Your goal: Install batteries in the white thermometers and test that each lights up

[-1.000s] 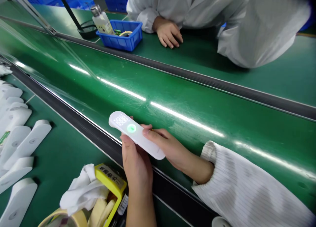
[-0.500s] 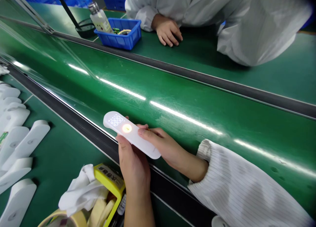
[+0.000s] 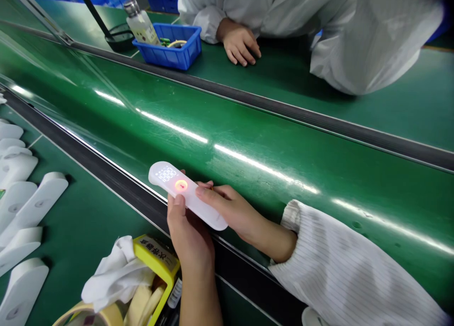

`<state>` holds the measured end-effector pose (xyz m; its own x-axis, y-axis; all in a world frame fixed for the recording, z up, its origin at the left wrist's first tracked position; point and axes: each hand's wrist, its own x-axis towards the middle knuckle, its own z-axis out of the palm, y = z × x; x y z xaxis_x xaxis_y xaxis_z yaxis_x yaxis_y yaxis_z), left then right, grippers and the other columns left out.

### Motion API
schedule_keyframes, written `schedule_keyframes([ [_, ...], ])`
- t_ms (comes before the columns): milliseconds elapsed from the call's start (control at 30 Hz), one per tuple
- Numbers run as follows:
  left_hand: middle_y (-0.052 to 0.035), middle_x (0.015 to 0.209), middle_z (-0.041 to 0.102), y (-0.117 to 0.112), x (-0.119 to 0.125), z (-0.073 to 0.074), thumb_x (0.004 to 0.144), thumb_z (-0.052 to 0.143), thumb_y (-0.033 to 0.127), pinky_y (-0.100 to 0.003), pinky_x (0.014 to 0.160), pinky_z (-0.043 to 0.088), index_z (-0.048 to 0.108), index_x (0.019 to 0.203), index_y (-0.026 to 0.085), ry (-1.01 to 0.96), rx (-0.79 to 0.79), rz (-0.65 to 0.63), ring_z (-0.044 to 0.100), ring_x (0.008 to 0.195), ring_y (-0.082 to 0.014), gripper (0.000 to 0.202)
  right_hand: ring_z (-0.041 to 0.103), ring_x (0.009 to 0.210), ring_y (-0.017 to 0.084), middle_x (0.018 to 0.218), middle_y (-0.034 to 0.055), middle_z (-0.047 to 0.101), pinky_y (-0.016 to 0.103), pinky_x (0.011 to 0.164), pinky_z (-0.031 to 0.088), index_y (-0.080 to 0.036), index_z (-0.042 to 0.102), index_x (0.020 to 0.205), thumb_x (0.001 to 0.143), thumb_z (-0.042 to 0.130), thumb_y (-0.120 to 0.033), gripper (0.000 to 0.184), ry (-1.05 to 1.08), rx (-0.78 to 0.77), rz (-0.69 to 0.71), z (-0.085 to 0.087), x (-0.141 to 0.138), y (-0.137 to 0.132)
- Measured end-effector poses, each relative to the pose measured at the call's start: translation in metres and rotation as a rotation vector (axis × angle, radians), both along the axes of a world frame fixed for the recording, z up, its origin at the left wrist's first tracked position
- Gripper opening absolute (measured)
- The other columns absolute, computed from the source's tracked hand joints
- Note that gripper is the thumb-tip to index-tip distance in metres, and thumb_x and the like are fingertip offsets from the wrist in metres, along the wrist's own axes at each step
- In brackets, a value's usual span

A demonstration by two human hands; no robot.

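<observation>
Both hands hold a slim white handheld device (image 3: 198, 205) over the near edge of the green conveyor belt (image 3: 248, 141). Its display shows lit digits, and a round button below them glows red. My left hand (image 3: 189, 236) grips it from underneath with the thumb on its near edge. From the right, my right hand (image 3: 230, 212) pinches its far side, the index finger lying along the top. A white striped sleeve covers my right forearm.
Several matching white devices (image 3: 24, 207) lie in a row on the green bench at left. A yellow box (image 3: 156, 264) with a white cloth and a tape roll sits near me. Across the belt, another person's hand (image 3: 241, 44) rests beside a blue bin (image 3: 170, 47) and a bottle.
The device's round light went from green to orange to red. The device and both hands shifted slightly left in the view.
</observation>
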<state>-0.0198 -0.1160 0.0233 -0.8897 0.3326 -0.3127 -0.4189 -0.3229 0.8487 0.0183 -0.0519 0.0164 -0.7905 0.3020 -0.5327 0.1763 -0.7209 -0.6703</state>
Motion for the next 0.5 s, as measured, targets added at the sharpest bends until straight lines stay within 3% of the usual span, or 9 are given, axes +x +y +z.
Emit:
schedule_keyframes([
  [267,-0.0009,0.075,0.067,-0.001,0.0003,0.0022,0.078,0.052,0.029,-0.033,0.077,0.05,0.056,0.112,0.018,0.036,-0.114,0.008,0.064,0.075,-0.0185,0.036,0.051,0.058,0.009,0.064,-0.002,0.056,0.021,0.055,0.036,-0.013,0.064,0.072,0.075,0.067,-0.039,0.026,0.006,0.0,-0.005,0.0029,-0.0008,-0.0066],
  [400,-0.0012,0.071,0.067,0.0008,0.0008,0.0027,0.075,0.052,0.027,-0.034,0.072,0.052,0.054,0.116,0.017,0.068,-0.13,0.017,0.066,0.072,-0.0199,0.042,0.052,0.062,0.01,0.067,-0.0005,0.057,0.022,0.058,0.038,-0.013,0.062,0.069,0.074,0.067,-0.037,0.025,-0.032,-0.06,-0.033,0.0073,-0.0001,-0.0064],
  [500,-0.0021,0.069,0.067,0.0021,0.0014,0.0048,0.075,0.052,0.027,-0.032,0.068,0.053,0.055,0.116,0.016,0.077,-0.148,0.016,0.066,0.071,-0.0195,0.042,0.051,0.061,0.01,0.065,-0.0011,0.055,0.022,0.058,0.037,-0.014,0.059,0.067,0.073,0.066,-0.039,0.027,-0.018,-0.021,-0.033,0.0074,0.0015,-0.006],
])
